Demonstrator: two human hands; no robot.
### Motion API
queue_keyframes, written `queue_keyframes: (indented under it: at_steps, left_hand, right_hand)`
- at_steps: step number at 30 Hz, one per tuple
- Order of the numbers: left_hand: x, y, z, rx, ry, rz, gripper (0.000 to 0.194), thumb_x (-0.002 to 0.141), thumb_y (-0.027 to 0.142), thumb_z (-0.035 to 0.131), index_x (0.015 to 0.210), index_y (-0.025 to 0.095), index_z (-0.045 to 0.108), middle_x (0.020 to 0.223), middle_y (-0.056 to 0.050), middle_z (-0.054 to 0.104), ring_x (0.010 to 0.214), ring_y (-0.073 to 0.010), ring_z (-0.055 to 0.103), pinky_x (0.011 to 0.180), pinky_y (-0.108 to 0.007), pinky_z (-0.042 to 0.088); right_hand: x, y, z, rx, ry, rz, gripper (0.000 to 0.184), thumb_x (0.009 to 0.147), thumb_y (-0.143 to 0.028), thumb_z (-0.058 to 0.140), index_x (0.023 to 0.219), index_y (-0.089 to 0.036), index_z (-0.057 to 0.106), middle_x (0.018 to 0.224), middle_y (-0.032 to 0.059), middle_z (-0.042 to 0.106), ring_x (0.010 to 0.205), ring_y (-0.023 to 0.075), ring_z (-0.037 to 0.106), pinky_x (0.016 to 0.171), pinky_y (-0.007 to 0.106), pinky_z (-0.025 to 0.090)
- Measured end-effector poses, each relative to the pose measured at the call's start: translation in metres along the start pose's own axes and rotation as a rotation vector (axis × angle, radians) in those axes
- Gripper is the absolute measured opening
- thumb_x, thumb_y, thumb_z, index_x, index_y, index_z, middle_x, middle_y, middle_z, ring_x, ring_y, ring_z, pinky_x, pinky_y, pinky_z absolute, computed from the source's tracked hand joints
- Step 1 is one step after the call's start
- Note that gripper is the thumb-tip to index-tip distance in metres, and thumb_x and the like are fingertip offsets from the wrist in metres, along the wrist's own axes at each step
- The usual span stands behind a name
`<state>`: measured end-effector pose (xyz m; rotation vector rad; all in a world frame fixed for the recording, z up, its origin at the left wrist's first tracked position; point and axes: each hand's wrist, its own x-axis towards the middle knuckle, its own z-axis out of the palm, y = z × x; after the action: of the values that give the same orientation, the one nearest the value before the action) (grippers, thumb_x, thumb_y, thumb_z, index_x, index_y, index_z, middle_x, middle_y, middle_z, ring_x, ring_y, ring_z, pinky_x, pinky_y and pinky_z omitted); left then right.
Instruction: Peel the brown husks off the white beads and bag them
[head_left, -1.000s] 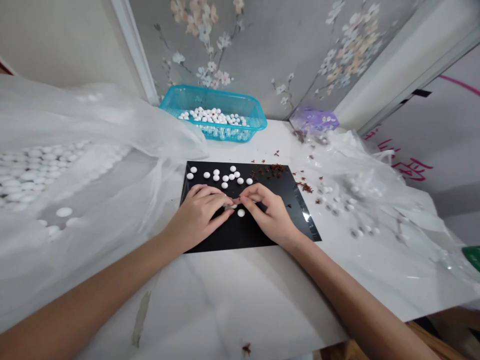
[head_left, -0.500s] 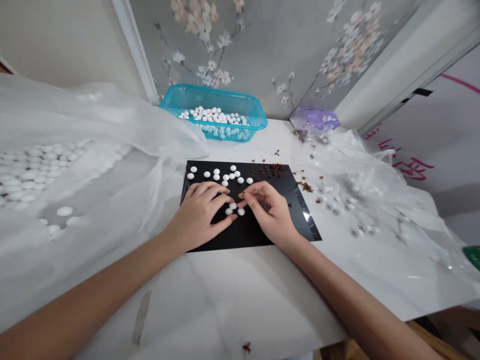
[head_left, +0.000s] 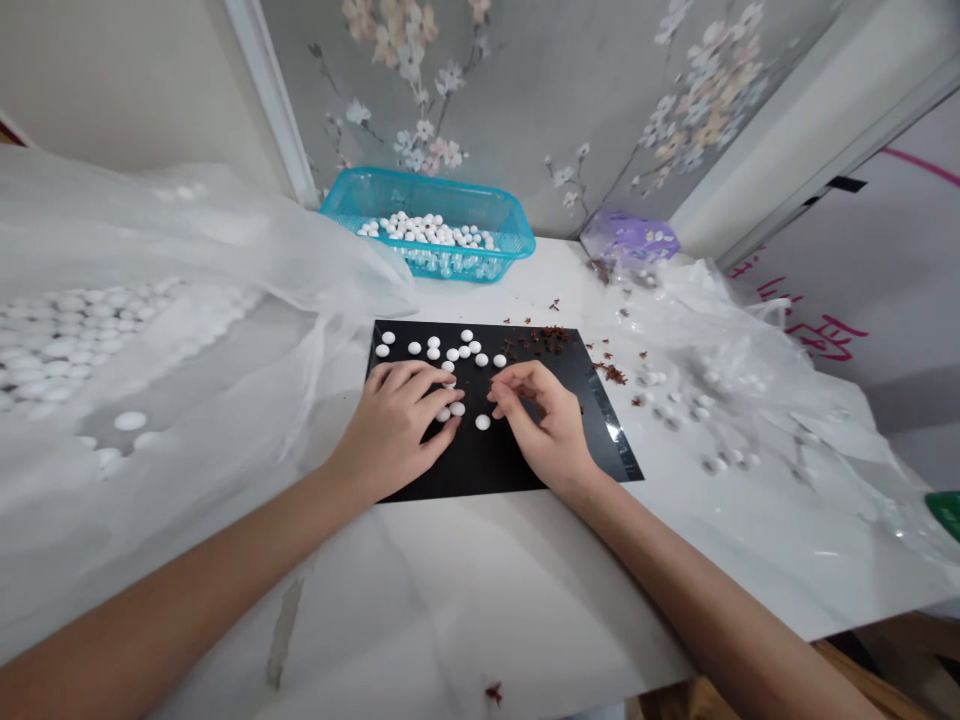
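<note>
My left hand point(head_left: 401, 415) rests over the left part of a black mat point(head_left: 510, 465). Its thumb and forefinger close around two small white balls point(head_left: 457, 409), the second one partly covered by the fingers. At the mat's middle, my right hand point(head_left: 544, 415) is pinched, thumb against fingertips; whatever is between them is too small to make out. One loose white ball point(head_left: 482, 423) lies between the two hands. More white balls point(head_left: 433, 342) are scattered along the mat's far side. Small red-brown pieces point(head_left: 553, 338) are heaped at its far right corner.
A blue plastic basket point(head_left: 517, 240) of white balls stands against the wall. On the left, a large translucent bag point(head_left: 300, 260) holds many more. Clear plastic bags point(head_left: 750, 350) and a purple packet point(head_left: 637, 238) lie right. One red-brown piece point(head_left: 493, 692) sits near the front edge.
My left hand has drawn slightly left with the two white balls, away from my right fingertips. My right hand has shifted a little right, and one ball stays between them.
</note>
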<state>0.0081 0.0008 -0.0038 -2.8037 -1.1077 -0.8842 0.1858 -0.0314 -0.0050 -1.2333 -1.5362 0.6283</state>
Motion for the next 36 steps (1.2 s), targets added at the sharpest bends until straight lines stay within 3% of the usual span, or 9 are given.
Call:
queue_keyframes:
  at_steps: [4, 8, 12, 15, 17, 24, 36]
  left_hand:
    - [-0.001, -0.001, 0.000, -0.032, 0.035, 0.000, 0.013, 0.083, 0.019, 0.053, 0.085, 0.018, 0.066, 0.100, -0.006, 0.067, 0.095, -0.0222, 0.056, 0.082, -0.039, 0.041]
    - [-0.001, 0.002, -0.004, -0.322, 0.089, -0.009, 0.012, 0.081, 0.017, 0.056, 0.091, 0.017, 0.064, 0.086, -0.003, 0.067, 0.079, -0.0140, 0.058, 0.074, -0.028, 0.047]
    - [0.001, 0.006, -0.010, -0.659, -0.017, -0.243, 0.010, 0.078, 0.022, 0.062, 0.087, 0.017, 0.064, 0.077, 0.001, 0.066, 0.065, -0.0087, 0.058, 0.064, -0.021, 0.049]
    - [0.004, 0.004, -0.010, -0.910, -0.118, -0.475, 0.020, 0.076, 0.030, 0.065, 0.092, 0.018, 0.064, 0.081, 0.000, 0.068, 0.071, -0.0104, 0.062, 0.068, -0.021, 0.050]
    - [0.005, 0.001, -0.009, -1.005, -0.193, -0.548, 0.025, 0.075, 0.033, 0.066, 0.095, 0.019, 0.065, 0.083, 0.000, 0.068, 0.076, -0.0120, 0.063, 0.070, -0.022, 0.051]
    - [0.008, -0.001, -0.012, -1.017, -0.321, -0.529, 0.019, 0.076, 0.034, 0.064, 0.089, 0.020, 0.066, 0.083, 0.001, 0.070, 0.079, -0.0127, 0.064, 0.073, -0.023, 0.049]
    - [0.007, -0.002, -0.011, -0.982, -0.307, -0.535, 0.022, 0.073, 0.037, 0.066, 0.085, 0.018, 0.066, 0.079, -0.001, 0.070, 0.074, -0.0142, 0.065, 0.066, -0.024, 0.049]
  right_hand:
    - [0.000, 0.000, -0.001, -0.027, 0.021, -0.010, 0.002, 0.085, -0.021, 0.052, 0.085, -0.020, 0.053, 0.074, -0.0008, 0.059, 0.062, 0.0105, 0.057, 0.063, 0.026, 0.048]
    - [-0.001, -0.002, -0.001, -0.142, 0.110, -0.081, 0.003, 0.084, -0.021, 0.052, 0.084, -0.021, 0.055, 0.075, -0.0008, 0.058, 0.058, 0.0092, 0.053, 0.056, 0.024, 0.045]
    - [-0.003, -0.003, -0.001, -0.271, 0.152, -0.254, 0.005, 0.084, -0.018, 0.053, 0.084, -0.022, 0.056, 0.075, -0.0011, 0.056, 0.057, 0.0088, 0.049, 0.052, 0.023, 0.042]
    - [-0.006, -0.003, 0.000, -0.327, 0.093, -0.299, 0.005, 0.086, -0.019, 0.052, 0.086, -0.022, 0.056, 0.076, -0.0008, 0.057, 0.054, 0.0085, 0.048, 0.051, 0.023, 0.042]
    - [-0.007, -0.001, 0.001, -0.344, 0.064, -0.303, 0.005, 0.087, -0.020, 0.051, 0.086, -0.022, 0.056, 0.078, -0.0003, 0.058, 0.055, 0.0083, 0.048, 0.052, 0.023, 0.043]
    - [-0.006, -0.002, 0.000, -0.350, 0.006, -0.358, 0.007, 0.087, -0.017, 0.049, 0.087, -0.022, 0.055, 0.078, 0.0002, 0.059, 0.062, 0.0093, 0.054, 0.051, 0.021, 0.043]
    - [-0.006, -0.004, 0.000, -0.368, -0.064, -0.385, 0.009, 0.088, -0.017, 0.046, 0.087, -0.022, 0.054, 0.079, 0.0016, 0.060, 0.065, 0.0103, 0.056, 0.047, 0.021, 0.043]
